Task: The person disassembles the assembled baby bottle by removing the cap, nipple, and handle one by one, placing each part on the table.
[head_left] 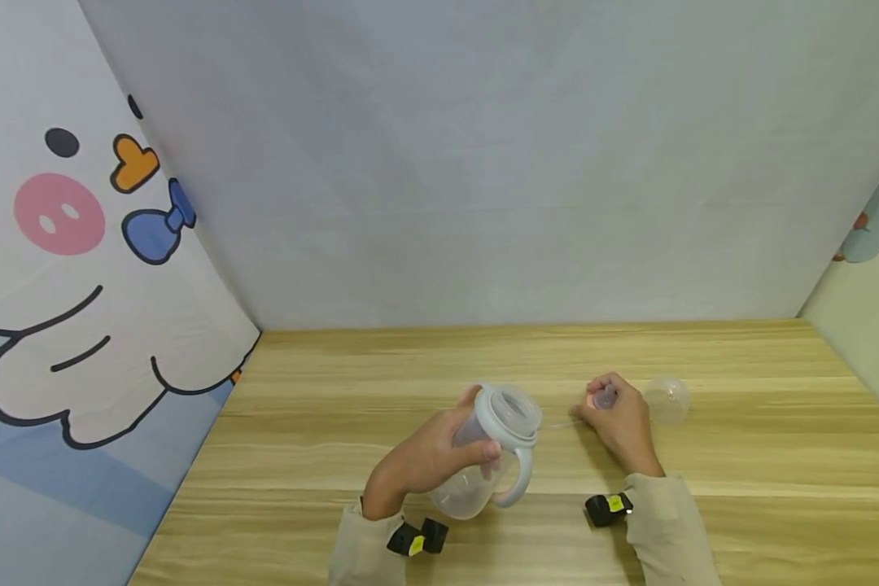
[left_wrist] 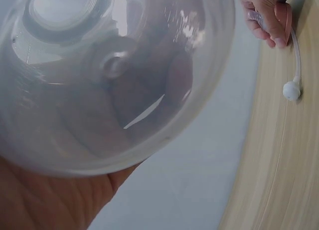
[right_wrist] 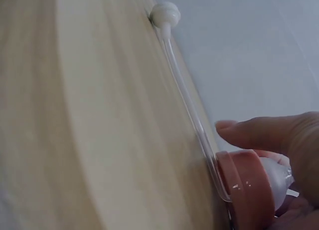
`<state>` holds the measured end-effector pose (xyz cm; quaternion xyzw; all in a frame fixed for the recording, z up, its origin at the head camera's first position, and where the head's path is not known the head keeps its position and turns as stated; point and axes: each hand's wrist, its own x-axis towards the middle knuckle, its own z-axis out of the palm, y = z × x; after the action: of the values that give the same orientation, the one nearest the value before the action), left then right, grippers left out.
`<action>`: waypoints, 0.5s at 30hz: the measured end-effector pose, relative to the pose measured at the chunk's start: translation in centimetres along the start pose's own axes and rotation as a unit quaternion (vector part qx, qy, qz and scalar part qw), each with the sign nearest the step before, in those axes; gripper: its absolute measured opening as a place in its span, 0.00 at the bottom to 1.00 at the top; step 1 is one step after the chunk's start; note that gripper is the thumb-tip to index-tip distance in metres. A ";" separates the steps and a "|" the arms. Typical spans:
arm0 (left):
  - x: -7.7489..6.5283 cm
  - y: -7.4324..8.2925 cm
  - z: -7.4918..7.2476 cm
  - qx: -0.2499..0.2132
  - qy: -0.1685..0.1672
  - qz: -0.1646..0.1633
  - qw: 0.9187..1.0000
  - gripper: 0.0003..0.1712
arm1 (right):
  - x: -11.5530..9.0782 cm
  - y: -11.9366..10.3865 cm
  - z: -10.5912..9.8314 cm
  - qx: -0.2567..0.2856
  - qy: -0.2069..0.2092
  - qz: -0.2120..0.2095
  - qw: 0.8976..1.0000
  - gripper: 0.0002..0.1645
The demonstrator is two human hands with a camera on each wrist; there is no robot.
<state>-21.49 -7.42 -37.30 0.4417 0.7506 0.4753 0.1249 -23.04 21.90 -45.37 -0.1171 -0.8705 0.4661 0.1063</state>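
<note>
My left hand (head_left: 432, 452) grips a clear baby bottle (head_left: 463, 495) round its side. The bottle is uncapped, tilted with its mouth up and to the right, and has a pale blue-grey collar and handles (head_left: 516, 480). In the left wrist view its clear base (left_wrist: 114, 100) fills much of the frame. My right hand (head_left: 618, 419) holds a bottle teat (right_wrist: 276, 177) with an orange-pink screw ring (right_wrist: 249, 190), low at the tabletop. From the ring runs a thin clear straw (right_wrist: 187, 100) ending in a white ball (right_wrist: 165, 14) that lies by the wood.
A clear dome cap (head_left: 666, 399) stands on the wooden table (head_left: 322, 423) just right of my right hand. Behind the table rises a pale cloth wall (head_left: 498, 179), with a cartoon-printed panel (head_left: 37, 309) at the left.
</note>
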 end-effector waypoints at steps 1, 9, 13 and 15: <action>0.0 0.0 0.0 0.000 0.001 -0.001 1.000 0.42 | 0.0 -0.1 0.0 0.004 -0.002 -0.002 1.000 0.20; 0.2 -0.2 0.0 0.003 0.006 -0.013 1.000 0.41 | 0.2 -0.9 -0.8 0.023 -0.014 -0.020 0.999 0.28; 0.3 -0.3 0.0 0.007 0.008 -0.020 1.000 0.43 | 0.3 -1.7 -1.3 0.016 -0.002 -0.039 0.999 0.26; 0.3 -0.3 0.0 0.008 0.009 -0.023 1.000 0.43 | 0.4 -2.3 -1.6 0.014 0.005 -0.049 0.999 0.26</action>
<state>-21.83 -7.24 -37.49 0.4214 0.7651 0.4703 0.1254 -23.19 22.05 -42.57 -0.0752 -0.8681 0.4716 0.1351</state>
